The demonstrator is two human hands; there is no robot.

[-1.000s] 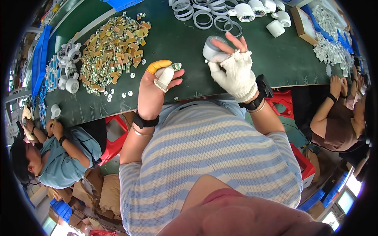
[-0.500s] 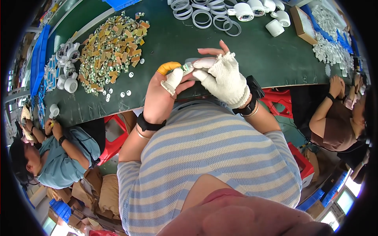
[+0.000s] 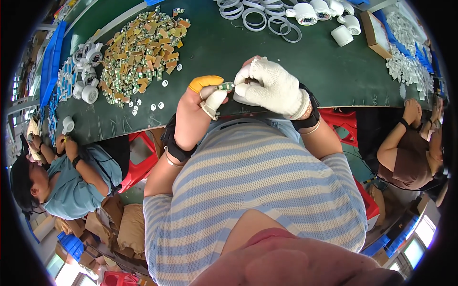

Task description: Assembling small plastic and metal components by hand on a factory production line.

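Observation:
My left hand, with a yellow cover on the index finger and a white one on the thumb, pinches a small green circuit board. Close against the board's right end, my right hand in a white knitted glove has its thumb and fingers drawn together. A pale, greyish-white piece shows below the gloved fingertips. Its shape is mostly hidden, and I cannot tell which hand bears it. Both hands are above the table's near edge, in front of my striped top.
On the green table lie a heap of small circuit boards, small white discs, white rings, white round housings and clear plastic pieces. One person sits at left, another at right.
My right hand's spread fingers have curled in, and the hand has turned over more. The left hand keeps its pinch on the board. The whole view has shifted slightly.

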